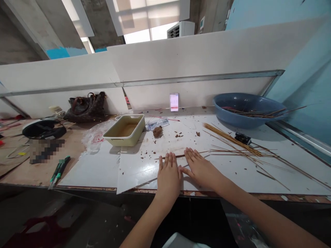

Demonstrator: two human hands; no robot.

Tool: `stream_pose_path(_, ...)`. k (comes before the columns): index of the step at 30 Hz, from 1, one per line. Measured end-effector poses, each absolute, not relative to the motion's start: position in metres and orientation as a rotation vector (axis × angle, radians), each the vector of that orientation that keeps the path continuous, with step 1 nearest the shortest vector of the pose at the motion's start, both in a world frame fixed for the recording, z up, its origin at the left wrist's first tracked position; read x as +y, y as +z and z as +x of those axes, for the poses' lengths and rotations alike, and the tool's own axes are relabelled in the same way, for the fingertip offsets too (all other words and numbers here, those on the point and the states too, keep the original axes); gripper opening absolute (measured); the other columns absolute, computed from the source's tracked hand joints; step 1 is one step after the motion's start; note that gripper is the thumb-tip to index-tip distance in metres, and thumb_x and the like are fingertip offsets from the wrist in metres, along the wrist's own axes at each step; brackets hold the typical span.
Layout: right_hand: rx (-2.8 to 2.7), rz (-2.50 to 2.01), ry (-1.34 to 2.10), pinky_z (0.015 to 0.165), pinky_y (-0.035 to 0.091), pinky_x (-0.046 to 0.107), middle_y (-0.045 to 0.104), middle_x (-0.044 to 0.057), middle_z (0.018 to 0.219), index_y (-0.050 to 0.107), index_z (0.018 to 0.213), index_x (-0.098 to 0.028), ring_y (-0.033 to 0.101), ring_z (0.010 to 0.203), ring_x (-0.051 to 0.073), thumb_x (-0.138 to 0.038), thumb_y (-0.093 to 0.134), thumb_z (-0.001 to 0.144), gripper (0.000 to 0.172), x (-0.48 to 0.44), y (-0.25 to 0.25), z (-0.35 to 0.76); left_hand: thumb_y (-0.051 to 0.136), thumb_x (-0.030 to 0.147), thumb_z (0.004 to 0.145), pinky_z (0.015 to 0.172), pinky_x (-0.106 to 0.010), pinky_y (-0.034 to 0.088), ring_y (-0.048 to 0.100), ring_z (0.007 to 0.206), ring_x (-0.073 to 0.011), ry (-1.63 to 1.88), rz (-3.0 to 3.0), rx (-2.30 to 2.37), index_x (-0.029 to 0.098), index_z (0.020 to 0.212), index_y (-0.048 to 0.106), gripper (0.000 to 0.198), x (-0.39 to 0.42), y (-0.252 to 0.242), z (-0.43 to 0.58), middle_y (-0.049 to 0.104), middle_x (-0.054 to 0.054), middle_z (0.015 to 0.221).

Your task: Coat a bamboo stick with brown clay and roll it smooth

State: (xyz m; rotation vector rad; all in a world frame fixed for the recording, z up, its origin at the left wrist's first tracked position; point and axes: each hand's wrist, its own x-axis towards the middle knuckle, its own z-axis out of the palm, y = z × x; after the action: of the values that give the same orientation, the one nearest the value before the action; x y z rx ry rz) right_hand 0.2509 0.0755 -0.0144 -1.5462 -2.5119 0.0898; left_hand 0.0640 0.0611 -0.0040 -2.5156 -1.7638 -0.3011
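My left hand (168, 174) lies palm down on the white board, fingers stretched out together. Beside it, my right hand (200, 167) is also flat, its thumb reaching toward the left hand. Both sets of fingers rest over a thin brown-coated stick (181, 156), which looks like an incense stick; its middle is partly hidden under them. Beyond the hands sits a lump of brown dough (157, 131), with small brown crumbs (178, 135) scattered near it. To the right lies a bundle of thin bare sticks (229, 137), with several loose ones fanned below it.
A pale yellow tub (124, 141) with brownish contents stands left of the dough. At the back right, a blue basin (240, 119) holds brown sticks. A small black object (243, 138) touches the bundle. A phone (174, 102) leans on the partition; green-handled pliers (60, 169) lie left.
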Motion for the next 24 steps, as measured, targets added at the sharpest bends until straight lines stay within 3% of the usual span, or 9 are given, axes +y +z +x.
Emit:
stream_pose_path(7,-2.512,-1.565,0.039,0.133,0.031,0.055,0.033,0.030,0.170,0.038,0.164,0.004,0.035,0.161,0.038,-0.071,0.027,0.109,0.094,0.051,-0.014,0.251,0.032,0.029,0.112,0.136,-0.053,0.026,0.042,0.159,-0.0283,-0.269,-2.529,-1.751,0.006,0.163,0.046,0.058,0.046,-0.006,0.056,0.047,-0.017,0.167)
stream_pose_path(13,-2.525,-1.622,0.153,0.132,0.030,0.057,0.034,0.029,0.170,0.037,0.166,0.001,0.033,0.161,0.038,-0.071,0.028,0.109,0.093,0.091,0.000,0.249,0.035,0.029,0.112,0.135,-0.053,0.028,0.044,0.158,-0.0300,-0.271,-2.485,-1.803,0.002,0.160,0.048,0.057,0.087,0.003,0.062,0.050,-0.021,0.164)
stream_pose_path(24,-2.516,-1.575,0.080,0.133,0.030,0.055,0.031,0.030,0.171,0.035,0.166,0.004,0.032,0.162,0.038,-0.074,0.027,0.108,0.098,0.058,-0.015,0.253,0.033,0.032,0.113,0.134,-0.052,0.030,0.045,0.157,-0.0307,-0.272,-2.486,-1.773,0.003,0.161,0.048,0.058,0.056,-0.004,0.053,0.050,-0.021,0.164)
